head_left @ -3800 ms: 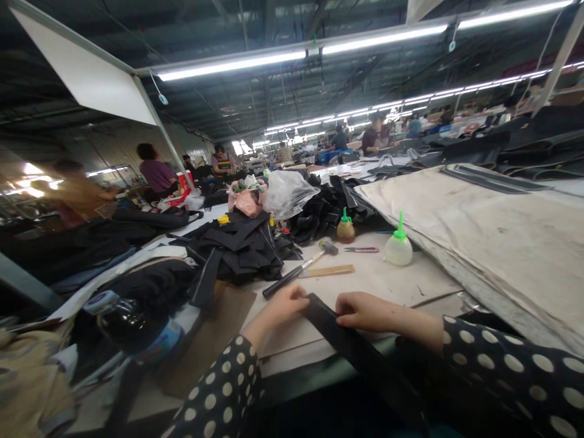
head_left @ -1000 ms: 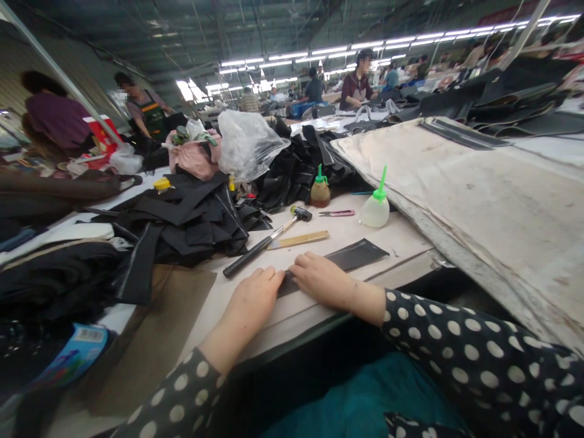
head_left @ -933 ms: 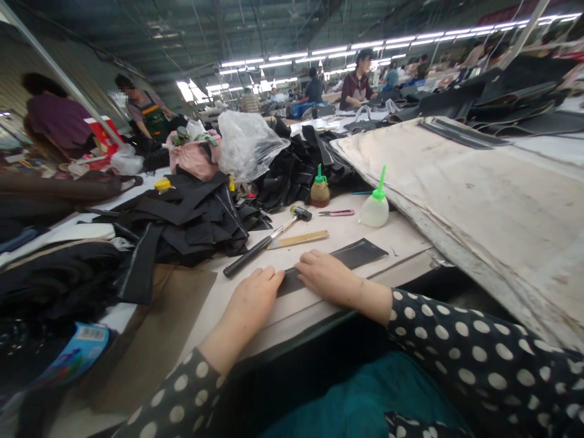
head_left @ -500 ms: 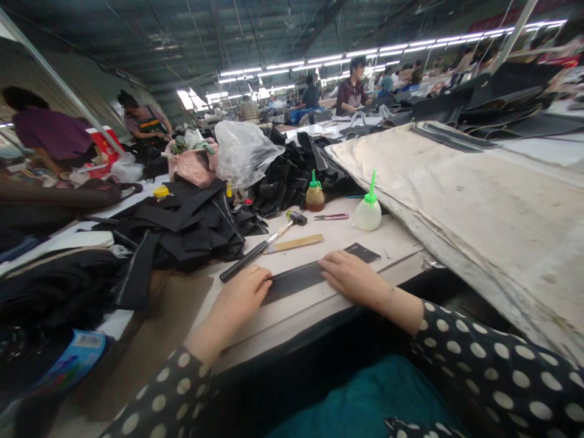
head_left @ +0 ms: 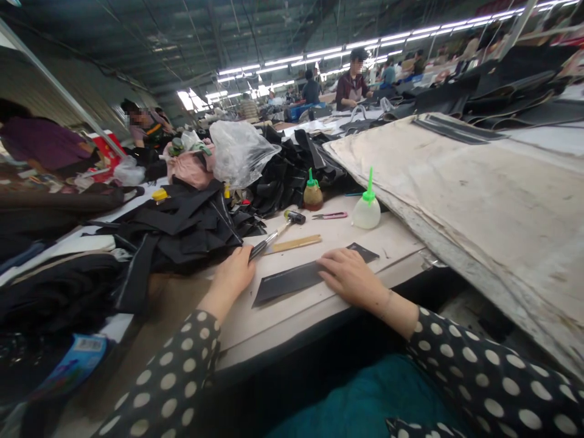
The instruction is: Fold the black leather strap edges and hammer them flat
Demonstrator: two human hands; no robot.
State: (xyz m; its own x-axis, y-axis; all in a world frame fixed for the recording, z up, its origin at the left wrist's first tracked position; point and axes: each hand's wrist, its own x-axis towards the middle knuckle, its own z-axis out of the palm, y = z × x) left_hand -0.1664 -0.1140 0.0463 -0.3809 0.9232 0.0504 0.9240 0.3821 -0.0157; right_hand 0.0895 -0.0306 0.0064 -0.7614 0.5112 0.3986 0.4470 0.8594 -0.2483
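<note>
Left fingers (head_left: 244,258) curl round a hammer (head_left: 274,235), right fingers (head_left: 329,264) lie outstretched on black strip (head_left: 287,282); a bottle (head_left: 312,194) holds brown liquid (head_left: 313,206).

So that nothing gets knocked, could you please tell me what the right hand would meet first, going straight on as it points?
Past the long, flat black strip beneath it, the right hand would probably first meet the narrow, flat tan strip, though depth is unclear.

A strip (head_left: 287,281) is lying below frame centre.
Behind it, a hammer (head_left: 274,235) is resting left, a bottle (head_left: 366,214) standing right.
</note>
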